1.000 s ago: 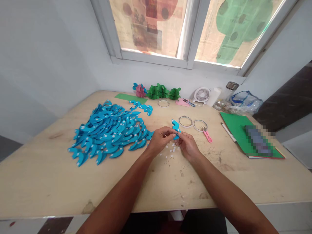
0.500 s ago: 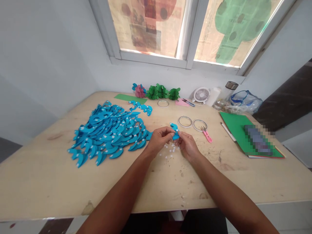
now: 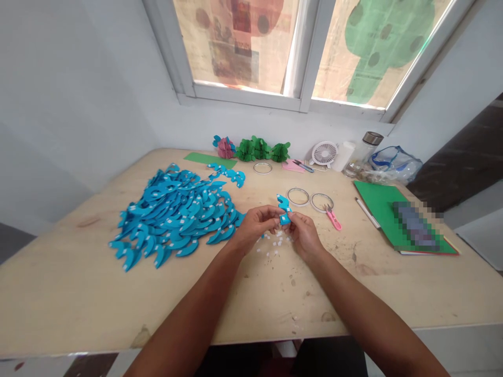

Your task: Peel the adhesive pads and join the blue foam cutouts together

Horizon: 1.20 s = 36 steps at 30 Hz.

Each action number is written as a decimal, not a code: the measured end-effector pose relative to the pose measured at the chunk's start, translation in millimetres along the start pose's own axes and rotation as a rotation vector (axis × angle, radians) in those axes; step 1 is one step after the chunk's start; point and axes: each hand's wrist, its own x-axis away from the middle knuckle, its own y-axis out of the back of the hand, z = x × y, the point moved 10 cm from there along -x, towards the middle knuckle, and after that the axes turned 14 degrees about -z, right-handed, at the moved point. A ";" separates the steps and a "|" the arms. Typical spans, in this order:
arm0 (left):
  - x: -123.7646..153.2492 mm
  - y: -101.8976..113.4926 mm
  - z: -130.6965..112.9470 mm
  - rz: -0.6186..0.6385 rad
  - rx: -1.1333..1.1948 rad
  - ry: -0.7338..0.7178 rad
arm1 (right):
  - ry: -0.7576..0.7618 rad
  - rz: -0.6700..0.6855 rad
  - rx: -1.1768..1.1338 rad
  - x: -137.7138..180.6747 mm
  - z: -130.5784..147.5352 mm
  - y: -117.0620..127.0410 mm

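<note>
A small curved blue paper piece (image 3: 283, 201) with white squares on it is raised just over the table between my hands. My right hand (image 3: 305, 234) pinches its right side between thumb and fingers. My left hand (image 3: 256, 225) is closed, its thumb and fingertips against the piece's left side. Part of the piece is hidden behind my fingers. Loose white paper squares (image 3: 276, 243) lie scattered on the table below. To the left spreads a large heap of similar blue paper pieces (image 3: 184, 209), many bearing white squares.
Tape rolls (image 3: 297, 196) and pink-handled snips (image 3: 334, 219) lie beyond my right hand. Folded green paper shapes (image 3: 260, 148), a small white fan (image 3: 324, 153) and a bottle (image 3: 365, 152) stand along the wall. A green folder (image 3: 379, 209) lies at right.
The blue paper piece has turned and risen slightly between my fingers, so more of its lower part with a white square shows. Both hands have stayed in nearly the same place.
</note>
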 end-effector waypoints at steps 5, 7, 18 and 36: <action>0.1 -3.4 3.2 0.033 0.037 0.030 | 0.007 0.001 -0.021 -1.0 -0.1 0.6; 0.0 -4.6 3.3 0.036 0.045 0.030 | 0.014 0.003 -0.018 -1.4 -0.2 0.7; 0.3 -6.8 5.5 0.049 0.084 0.045 | 0.049 -0.016 0.011 -0.6 2.8 1.5; -1.6 -10.9 11.1 -0.053 0.107 -0.026 | 0.183 -0.184 0.036 -2.2 2.0 16.7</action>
